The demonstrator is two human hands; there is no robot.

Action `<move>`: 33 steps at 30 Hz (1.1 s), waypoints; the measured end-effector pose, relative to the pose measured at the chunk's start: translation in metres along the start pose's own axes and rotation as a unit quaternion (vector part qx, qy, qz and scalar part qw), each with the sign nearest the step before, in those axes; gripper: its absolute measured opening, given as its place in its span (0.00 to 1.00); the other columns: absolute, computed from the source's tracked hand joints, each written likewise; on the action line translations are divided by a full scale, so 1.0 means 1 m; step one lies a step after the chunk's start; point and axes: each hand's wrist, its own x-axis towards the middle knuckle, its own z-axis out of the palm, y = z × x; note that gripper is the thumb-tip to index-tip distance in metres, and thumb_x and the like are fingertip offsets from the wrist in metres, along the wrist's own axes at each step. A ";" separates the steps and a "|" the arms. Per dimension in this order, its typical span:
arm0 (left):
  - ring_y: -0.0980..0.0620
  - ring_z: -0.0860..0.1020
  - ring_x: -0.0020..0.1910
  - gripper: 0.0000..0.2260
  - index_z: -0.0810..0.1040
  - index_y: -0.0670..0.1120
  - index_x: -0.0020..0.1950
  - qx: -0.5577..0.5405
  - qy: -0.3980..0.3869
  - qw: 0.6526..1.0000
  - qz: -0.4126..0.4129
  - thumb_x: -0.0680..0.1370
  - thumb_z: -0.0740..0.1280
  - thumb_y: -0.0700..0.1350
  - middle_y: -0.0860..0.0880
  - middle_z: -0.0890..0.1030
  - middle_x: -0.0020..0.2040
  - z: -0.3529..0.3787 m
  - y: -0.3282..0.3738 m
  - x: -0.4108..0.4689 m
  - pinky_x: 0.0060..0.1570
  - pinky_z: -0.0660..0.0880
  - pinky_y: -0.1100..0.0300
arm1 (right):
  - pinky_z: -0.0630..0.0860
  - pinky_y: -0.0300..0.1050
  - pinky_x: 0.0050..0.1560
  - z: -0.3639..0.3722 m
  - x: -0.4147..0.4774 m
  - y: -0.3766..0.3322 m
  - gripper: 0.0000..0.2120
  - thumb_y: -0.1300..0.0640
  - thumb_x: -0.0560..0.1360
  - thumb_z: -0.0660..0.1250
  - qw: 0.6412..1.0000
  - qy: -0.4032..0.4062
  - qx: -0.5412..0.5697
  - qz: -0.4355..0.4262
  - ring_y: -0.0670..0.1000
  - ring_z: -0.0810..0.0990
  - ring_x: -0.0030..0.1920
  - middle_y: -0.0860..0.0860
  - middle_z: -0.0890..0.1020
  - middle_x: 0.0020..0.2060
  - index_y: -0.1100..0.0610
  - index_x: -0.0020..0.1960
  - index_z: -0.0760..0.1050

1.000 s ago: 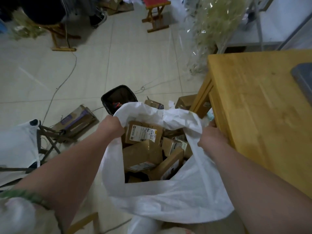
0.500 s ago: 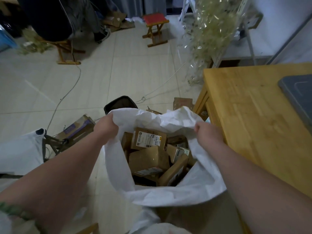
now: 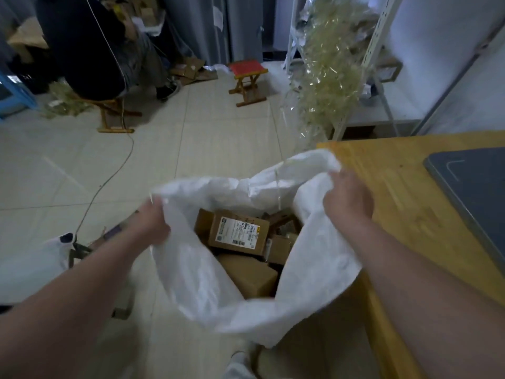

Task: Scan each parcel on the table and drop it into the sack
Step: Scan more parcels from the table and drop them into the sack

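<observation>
A white woven sack (image 3: 314,272) stands open on the floor beside the wooden table (image 3: 393,203). Several brown cardboard parcels lie inside it; the top parcel (image 3: 240,233) shows a white shipping label. My left hand (image 3: 155,222) grips the sack's left rim. My right hand (image 3: 347,198) grips the right rim, lifted to the table's corner. No parcel shows on the visible part of the table.
A dark grey mat (image 3: 472,192) lies on the table at the right. On the tiled floor stand a red-topped stool (image 3: 247,80) and a wooden stool with a seated person (image 3: 90,45). A cable (image 3: 109,176) runs across the floor. Clear plastic wrap (image 3: 328,64) hangs from a shelf.
Both hands have pulled the sack's rim upward and wider, the right one up to the table corner. My view has tilted up, showing more of the room.
</observation>
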 end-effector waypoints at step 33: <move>0.41 0.72 0.66 0.24 0.63 0.39 0.75 0.179 -0.105 0.978 -0.034 0.78 0.59 0.35 0.39 0.71 0.69 0.019 -0.047 0.009 0.59 0.70 0.55 | 0.71 0.52 0.61 0.034 -0.009 0.004 0.33 0.65 0.77 0.61 0.994 -0.109 -0.027 0.001 0.60 0.69 0.67 0.55 0.65 0.71 0.54 0.79 0.53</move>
